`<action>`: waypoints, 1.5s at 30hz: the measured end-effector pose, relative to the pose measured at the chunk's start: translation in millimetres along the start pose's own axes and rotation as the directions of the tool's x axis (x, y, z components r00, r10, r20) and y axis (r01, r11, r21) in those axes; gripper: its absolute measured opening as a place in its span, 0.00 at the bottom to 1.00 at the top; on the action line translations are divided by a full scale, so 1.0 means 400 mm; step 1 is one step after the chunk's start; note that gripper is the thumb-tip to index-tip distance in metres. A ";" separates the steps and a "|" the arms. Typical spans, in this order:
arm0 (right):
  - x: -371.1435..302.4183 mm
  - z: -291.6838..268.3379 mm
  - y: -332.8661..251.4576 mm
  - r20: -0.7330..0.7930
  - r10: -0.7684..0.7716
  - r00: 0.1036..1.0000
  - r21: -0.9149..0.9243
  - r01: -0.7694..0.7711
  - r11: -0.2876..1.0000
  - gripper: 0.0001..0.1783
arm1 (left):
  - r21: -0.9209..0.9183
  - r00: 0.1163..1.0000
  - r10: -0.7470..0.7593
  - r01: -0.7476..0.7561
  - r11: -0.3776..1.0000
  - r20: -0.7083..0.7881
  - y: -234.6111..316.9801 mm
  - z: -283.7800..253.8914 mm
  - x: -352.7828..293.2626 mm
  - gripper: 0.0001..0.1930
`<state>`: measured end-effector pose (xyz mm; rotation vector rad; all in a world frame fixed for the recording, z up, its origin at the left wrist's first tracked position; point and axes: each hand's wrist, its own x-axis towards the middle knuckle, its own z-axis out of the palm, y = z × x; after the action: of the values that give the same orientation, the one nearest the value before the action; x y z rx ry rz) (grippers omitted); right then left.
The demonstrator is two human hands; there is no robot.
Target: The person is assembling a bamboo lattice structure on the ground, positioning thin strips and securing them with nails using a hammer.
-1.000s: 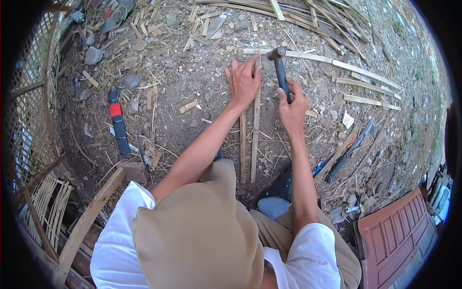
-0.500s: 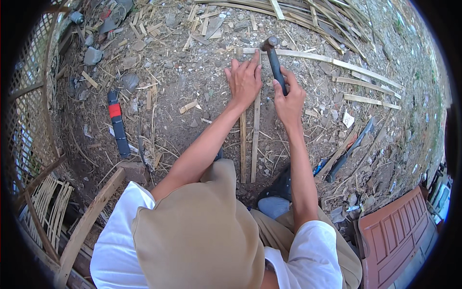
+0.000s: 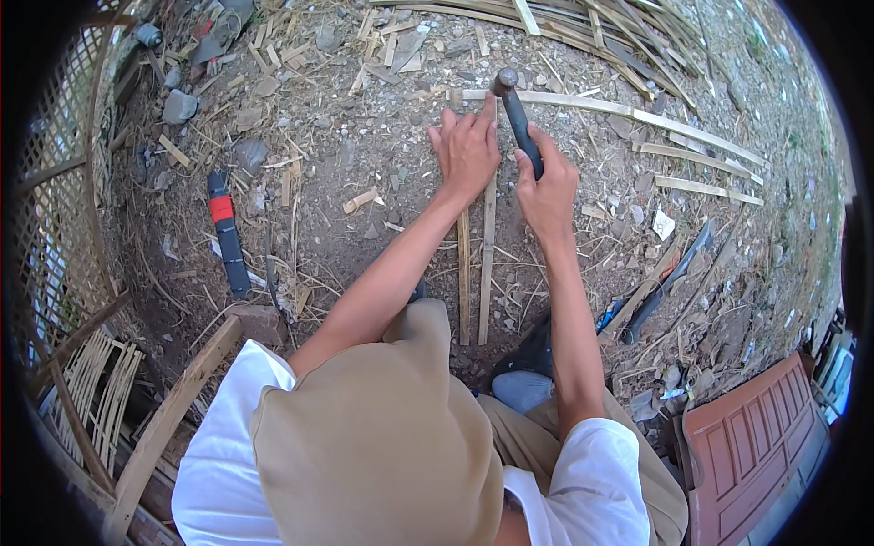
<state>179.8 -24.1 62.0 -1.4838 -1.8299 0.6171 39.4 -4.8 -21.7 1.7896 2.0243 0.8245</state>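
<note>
My right hand [image 3: 548, 180] is closed around the dark handle of a hammer [image 3: 519, 114]. The hammer's rounded metal head is just right of where two thin wooden strips meet. One is a long crosswise strip [image 3: 583, 103], running off to the right. The other is a lengthwise strip [image 3: 488, 259], which comes back toward my body. My left hand [image 3: 469, 156] holds the lengthwise strip near its far end, palm down, index finger stretched to the joint and other fingers bent beside it. A second lengthwise strip [image 3: 463, 282] passes partly under my left wrist. Any nail is too small to make out.
Loose strips [image 3: 696, 164] lie at the right, with a large pile of strips [image 3: 628, 45] at the far side. A black tool with red tape [image 3: 221, 209] rests at left. A dark-handled blade [image 3: 669, 282] and a brown panel [image 3: 751, 437] are at right. Wood scraps litter the ground.
The hammer head has shifted very slightly, staying near the joint. Both hands keep nearly the same place, and the whole view has drifted a little.
</note>
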 end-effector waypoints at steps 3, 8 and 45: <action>0.005 -0.003 -0.013 -0.041 -0.051 0.998 0.005 0.051 0.999 0.23 | 0.038 1.000 0.021 -0.021 0.999 -0.005 -0.010 -0.006 -0.009 0.26; 0.011 -0.008 -0.008 0.019 -0.034 0.999 -0.037 0.035 0.999 0.25 | 0.027 1.000 0.004 -0.004 1.000 -0.022 -0.005 0.001 -0.003 0.25; -0.015 -0.001 -0.057 -0.069 -0.019 0.997 0.008 0.020 1.000 0.25 | -0.004 0.999 -0.015 0.015 1.000 0.029 -0.005 -0.003 -0.001 0.29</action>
<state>165.9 -35.1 77.6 -1.4618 -1.7849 0.5567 37.1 -5.6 -22.1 1.7718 2.0139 0.7935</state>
